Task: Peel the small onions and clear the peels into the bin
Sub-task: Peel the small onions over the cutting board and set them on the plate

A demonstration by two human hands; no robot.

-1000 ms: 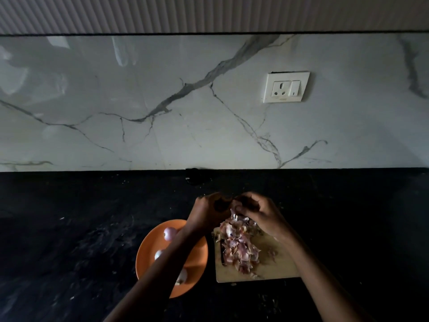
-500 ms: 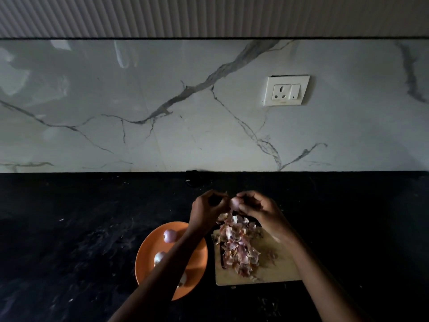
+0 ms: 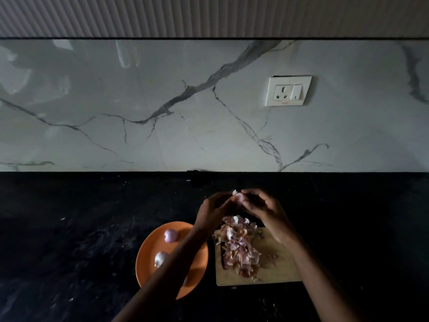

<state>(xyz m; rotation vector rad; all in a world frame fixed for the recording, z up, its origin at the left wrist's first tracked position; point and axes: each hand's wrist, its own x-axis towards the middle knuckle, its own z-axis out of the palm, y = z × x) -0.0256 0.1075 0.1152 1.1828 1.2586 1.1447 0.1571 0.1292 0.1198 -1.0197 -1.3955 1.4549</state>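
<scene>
Both hands meet above the far end of the wooden cutting board (image 3: 278, 273). My right hand (image 3: 264, 210) pinches a small pale onion (image 3: 238, 197) at its fingertips. My left hand (image 3: 214, 211) has its fingers curled against the same onion from the left. A heap of pink-brown onion peels (image 3: 239, 247) lies on the board under the hands. On the orange plate (image 3: 148, 270) to the left sit two peeled onions, one purple (image 3: 170, 235) and one pale (image 3: 160, 258); my left forearm hides part of the plate.
The black stone counter (image 3: 69, 240) spreads out on both sides, with small peel scraps scattered on it. A marble backsplash with a white wall socket (image 3: 287, 90) stands behind. No bin is in view.
Both hands have risen a little off the peel heap, and the onion now shows between the fingertips. The view has tilted slightly.
</scene>
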